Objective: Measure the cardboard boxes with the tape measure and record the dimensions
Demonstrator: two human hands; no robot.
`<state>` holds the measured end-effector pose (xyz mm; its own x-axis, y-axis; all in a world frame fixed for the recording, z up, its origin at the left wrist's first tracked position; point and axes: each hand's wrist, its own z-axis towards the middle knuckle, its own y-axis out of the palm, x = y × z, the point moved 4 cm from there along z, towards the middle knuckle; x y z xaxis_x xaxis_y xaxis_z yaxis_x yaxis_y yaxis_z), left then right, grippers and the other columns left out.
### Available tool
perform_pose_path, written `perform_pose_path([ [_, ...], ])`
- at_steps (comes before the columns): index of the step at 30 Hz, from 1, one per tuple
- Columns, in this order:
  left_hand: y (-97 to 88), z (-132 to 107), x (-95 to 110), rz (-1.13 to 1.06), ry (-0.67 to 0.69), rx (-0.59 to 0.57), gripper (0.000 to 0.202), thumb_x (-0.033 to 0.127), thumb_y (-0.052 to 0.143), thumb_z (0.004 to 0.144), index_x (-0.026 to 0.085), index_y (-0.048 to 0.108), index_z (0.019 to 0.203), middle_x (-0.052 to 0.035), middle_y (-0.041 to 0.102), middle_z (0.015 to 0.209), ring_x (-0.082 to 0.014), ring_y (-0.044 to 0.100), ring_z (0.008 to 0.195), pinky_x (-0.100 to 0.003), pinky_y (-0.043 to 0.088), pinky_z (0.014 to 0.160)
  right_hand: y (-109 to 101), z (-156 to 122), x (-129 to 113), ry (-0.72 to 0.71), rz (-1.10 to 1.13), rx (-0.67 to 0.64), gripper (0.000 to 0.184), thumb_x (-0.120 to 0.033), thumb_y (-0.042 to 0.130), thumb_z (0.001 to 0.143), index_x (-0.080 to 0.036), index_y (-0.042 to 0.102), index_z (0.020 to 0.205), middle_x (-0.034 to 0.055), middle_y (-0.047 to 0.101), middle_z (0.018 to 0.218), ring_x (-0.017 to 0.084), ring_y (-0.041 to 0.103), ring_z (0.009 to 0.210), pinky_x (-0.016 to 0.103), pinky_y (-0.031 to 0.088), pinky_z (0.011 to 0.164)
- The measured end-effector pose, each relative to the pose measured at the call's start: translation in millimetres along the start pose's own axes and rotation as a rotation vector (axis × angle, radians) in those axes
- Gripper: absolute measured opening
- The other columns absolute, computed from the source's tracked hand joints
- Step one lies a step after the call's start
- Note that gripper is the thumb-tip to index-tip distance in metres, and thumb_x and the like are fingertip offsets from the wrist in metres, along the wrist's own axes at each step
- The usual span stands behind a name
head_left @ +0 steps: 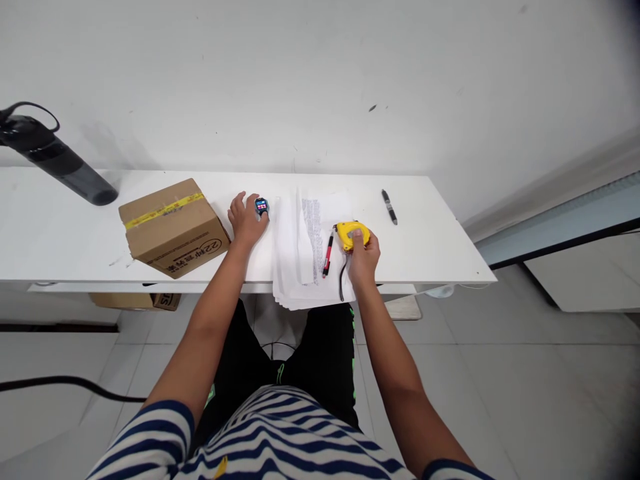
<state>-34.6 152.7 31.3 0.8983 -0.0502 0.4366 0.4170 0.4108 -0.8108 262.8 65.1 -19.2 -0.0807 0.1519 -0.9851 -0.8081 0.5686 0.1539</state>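
My left hand (246,220) is on the white table between the cardboard box and the papers, its thumb and index finger around a small smartwatch (261,205) with a lit screen. My right hand (365,259) grips a yellow tape measure (350,235), thumb on top, above the right edge of a paper stack (293,283). From the tape measure a dark wrist strap (342,280) hangs down over the sheets. Just left of it, a red and black pen (328,255) lies on the papers. The top sheets carry printed or written text and look creased.
A brown cardboard box (175,230) with yellow tape stands left of my left hand. Farther left is a dark bottle (75,170) with a loop handle. A black and grey pen (389,207) lies on the table (435,247) to the right. The white wall (300,87) rises behind.
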Motion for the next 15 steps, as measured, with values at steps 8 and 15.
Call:
perform_pose_path([
  [8,-58.0,-68.7,40.7,-0.394,0.294,0.169,0.023,0.030,0.050,0.091,0.019,0.060,0.109,-0.0084,0.063,0.101,-0.0179,0.059,0.087,-0.033,0.048,0.084,2.2,-2.3,-9.8,0.007,0.060,0.032,0.065,-0.058,0.066,0.078,-0.018,0.053,0.127,0.0106,0.061,0.122,0.020,0.063,0.100,0.032,0.056,0.079],
  [15,-68.7,-196.8,40.9,-0.712,-0.112,0.019,0.029,0.041,0.053,0.091,0.019,0.059,0.108,0.0035,0.049,0.069,-0.0118,0.046,0.060,-0.025,0.040,0.061,3.4,-0.1,-13.1,-0.044,0.100,0.000,0.063,-0.054,0.068,0.076,-0.019,0.050,0.125,0.0105,0.058,0.124,0.021,0.061,0.110,0.038,0.055,0.091],
])
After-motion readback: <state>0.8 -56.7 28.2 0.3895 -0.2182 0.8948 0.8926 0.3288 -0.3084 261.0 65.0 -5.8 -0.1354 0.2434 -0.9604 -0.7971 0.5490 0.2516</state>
